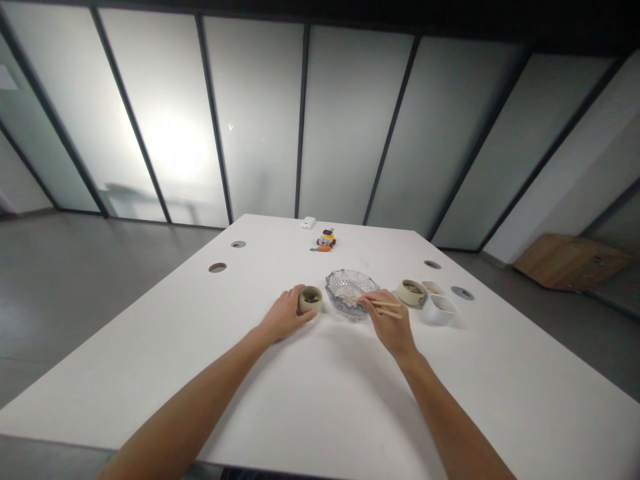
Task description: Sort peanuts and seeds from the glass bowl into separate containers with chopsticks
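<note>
My left hand (287, 315) is wrapped round the side of a small beige cup (311, 308) that stands on the table and has something dark inside. In my right hand (391, 325) is a pair of wooden chopsticks (387, 305), their tips reaching into a clear cut-glass bowl (333, 291). The bowl stands just right of the cup. What the chopstick tips touch in the bowl is too small to make out. To the right of my right hand is a second beige cup (406, 297) with pale pieces in it.
Two small white square dishes (440, 315) (433, 287) stand by the right-hand cup. Farther back on the white table (270, 400) are a toy car (327, 237), an orange toy carrot (323, 249) and a white case (308, 223). Several round holes pierce the tabletop.
</note>
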`<state>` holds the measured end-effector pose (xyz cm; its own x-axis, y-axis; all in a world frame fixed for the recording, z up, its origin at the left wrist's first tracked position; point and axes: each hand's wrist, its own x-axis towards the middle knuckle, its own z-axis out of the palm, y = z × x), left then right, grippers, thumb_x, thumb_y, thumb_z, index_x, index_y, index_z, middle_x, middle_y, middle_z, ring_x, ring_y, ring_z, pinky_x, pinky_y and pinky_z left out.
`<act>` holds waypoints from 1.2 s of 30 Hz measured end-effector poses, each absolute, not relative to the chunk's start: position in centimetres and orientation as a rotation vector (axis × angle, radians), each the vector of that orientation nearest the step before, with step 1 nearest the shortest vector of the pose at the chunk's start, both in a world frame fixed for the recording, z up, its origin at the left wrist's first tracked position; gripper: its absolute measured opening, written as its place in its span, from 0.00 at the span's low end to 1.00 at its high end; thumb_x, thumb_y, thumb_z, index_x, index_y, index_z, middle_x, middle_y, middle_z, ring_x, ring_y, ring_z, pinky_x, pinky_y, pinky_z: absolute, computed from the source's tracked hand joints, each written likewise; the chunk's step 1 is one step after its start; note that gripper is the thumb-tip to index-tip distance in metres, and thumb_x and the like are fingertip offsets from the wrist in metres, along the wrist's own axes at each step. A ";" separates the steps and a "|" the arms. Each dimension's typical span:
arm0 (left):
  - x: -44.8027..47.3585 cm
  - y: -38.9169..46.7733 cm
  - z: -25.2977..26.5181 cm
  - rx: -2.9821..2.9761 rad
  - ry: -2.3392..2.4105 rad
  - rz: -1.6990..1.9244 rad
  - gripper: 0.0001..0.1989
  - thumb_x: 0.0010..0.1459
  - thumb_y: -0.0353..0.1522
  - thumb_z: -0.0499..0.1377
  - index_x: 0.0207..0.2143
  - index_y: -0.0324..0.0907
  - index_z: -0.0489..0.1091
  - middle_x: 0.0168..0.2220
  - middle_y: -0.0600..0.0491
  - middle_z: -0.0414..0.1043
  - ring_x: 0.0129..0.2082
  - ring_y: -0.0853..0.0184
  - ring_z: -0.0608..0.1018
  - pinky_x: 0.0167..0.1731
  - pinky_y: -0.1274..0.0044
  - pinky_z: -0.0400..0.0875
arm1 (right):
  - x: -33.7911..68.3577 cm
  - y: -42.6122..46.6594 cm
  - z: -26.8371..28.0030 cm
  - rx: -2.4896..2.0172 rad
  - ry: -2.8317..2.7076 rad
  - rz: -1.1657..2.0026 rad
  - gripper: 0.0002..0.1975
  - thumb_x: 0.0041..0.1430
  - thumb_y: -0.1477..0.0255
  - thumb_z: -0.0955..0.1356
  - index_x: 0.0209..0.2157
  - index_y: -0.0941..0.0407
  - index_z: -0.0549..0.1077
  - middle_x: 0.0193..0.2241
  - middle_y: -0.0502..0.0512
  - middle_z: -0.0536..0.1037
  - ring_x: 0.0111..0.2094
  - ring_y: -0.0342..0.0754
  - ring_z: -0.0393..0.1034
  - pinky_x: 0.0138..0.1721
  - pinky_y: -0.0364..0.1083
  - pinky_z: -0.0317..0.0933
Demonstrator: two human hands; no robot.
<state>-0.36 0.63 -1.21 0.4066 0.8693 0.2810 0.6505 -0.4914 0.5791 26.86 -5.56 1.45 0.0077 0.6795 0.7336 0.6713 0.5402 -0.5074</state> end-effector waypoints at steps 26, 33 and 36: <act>-0.3 0.7 -1.3 2.279 1.291 0.857 0.29 0.59 0.40 0.66 0.61 0.44 0.65 0.54 0.44 0.76 0.54 0.48 0.78 0.55 0.60 0.72 | 26.7 -5.8 1.3 -1.125 -1.729 0.045 0.16 0.71 0.58 0.67 0.32 0.52 0.80 0.32 0.54 0.80 0.33 0.50 0.76 0.38 0.48 0.72; -0.3 0.9 -1.6 2.267 1.272 0.879 0.29 0.59 0.40 0.66 0.60 0.45 0.66 0.53 0.44 0.77 0.54 0.49 0.78 0.55 0.60 0.72 | 26.7 -5.8 1.3 -1.113 -1.729 0.048 0.16 0.71 0.60 0.68 0.33 0.52 0.80 0.32 0.54 0.80 0.33 0.49 0.77 0.36 0.47 0.72; -0.3 1.0 -1.7 2.265 1.284 0.866 0.29 0.59 0.41 0.66 0.60 0.45 0.66 0.53 0.45 0.77 0.53 0.49 0.78 0.54 0.60 0.73 | 26.8 -5.8 1.4 -1.102 -1.730 0.033 0.16 0.71 0.60 0.68 0.33 0.52 0.80 0.32 0.54 0.80 0.33 0.49 0.77 0.36 0.47 0.72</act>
